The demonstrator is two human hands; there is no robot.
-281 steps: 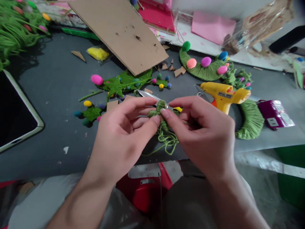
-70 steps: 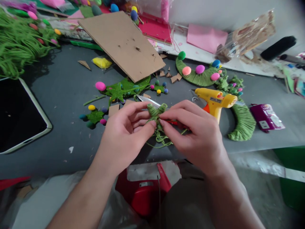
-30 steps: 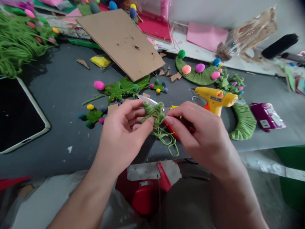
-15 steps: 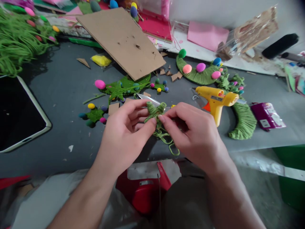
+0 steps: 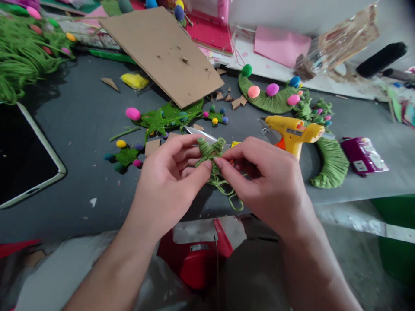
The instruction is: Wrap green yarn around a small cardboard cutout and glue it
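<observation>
Between my hands is a small star-like shape wrapped in green yarn. My left hand grips it from the left, thumb pressed on its front. My right hand pinches it from the right with thumb and forefinger. Loose green yarn hangs in loops below it. Behind the shape lie scissors, their handles partly hidden by my right hand. A yellow glue gun rests just beyond my right hand.
A tablet lies at the left, below a green yarn heap. Cardboard rests at the back. Green stars with colored balls, a yarn-wrapped crescent and a purple packet lie around.
The view has shifted slightly, so the table items at the left appear a little further left. Both hands keep their hold, with the right fingertips barely moved.
</observation>
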